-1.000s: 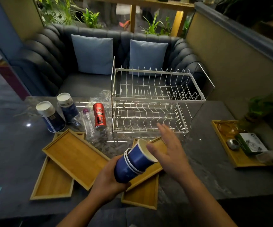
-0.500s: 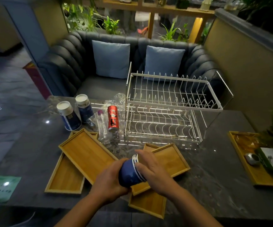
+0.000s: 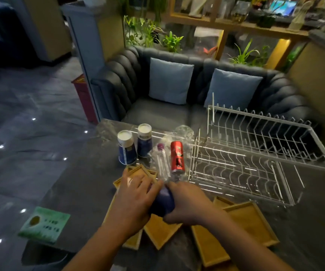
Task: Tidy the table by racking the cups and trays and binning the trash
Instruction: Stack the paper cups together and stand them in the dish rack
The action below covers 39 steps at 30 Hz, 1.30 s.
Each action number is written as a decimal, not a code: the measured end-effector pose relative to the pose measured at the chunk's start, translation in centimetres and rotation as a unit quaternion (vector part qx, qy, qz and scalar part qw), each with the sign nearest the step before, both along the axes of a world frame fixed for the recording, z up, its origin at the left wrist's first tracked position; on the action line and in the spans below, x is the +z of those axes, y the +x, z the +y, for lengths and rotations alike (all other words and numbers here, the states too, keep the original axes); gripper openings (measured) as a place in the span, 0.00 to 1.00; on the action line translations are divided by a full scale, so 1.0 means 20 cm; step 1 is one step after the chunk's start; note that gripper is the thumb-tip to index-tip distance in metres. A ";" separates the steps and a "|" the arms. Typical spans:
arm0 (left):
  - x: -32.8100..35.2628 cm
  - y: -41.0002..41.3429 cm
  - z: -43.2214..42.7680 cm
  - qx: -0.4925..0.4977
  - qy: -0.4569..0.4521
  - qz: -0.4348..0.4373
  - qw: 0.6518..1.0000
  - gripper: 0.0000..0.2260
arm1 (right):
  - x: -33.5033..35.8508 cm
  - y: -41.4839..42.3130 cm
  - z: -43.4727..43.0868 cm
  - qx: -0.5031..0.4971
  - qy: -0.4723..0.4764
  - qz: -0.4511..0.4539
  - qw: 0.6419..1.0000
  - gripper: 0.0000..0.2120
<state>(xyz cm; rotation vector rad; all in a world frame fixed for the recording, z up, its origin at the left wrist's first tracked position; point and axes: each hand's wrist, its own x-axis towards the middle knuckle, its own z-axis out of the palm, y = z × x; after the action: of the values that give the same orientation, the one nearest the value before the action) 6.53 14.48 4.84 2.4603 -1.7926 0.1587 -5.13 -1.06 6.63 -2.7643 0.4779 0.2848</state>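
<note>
Head view: left hand (image 3: 136,200) and right hand (image 3: 189,204) grip clamped round blue cups (image 3: 162,201).

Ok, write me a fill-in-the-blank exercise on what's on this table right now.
1. Both hands, left hand and right hand, grip a ____ paper cup.
2. The red can lies left of the wire ____.
3. Two upside-down cups stand ____ the can.
4. The rack holds ____ cups.

Missing: blue; rack; left of; no
</note>
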 end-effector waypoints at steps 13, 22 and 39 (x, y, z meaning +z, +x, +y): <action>-0.73 1.07 0.38 0.236 0.063 0.169 0.955 0.29 | -0.01 0.88 -0.22 -0.390 0.421 -0.322 0.753 0.35; -1.11 1.14 0.41 0.256 0.094 0.140 0.952 0.31 | -0.30 1.30 -0.40 -0.393 0.399 -0.348 0.752 0.35; -1.15 1.13 0.41 0.281 0.107 0.131 0.945 0.32 | -0.72 1.35 -0.47 -0.409 0.342 -0.244 0.810 0.42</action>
<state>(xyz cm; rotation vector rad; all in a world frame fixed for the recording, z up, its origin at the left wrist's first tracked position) 29.06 22.75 -18.10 2.9108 -1.0163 -0.3299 21.84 -10.50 -7.76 -1.6277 1.0871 -0.3889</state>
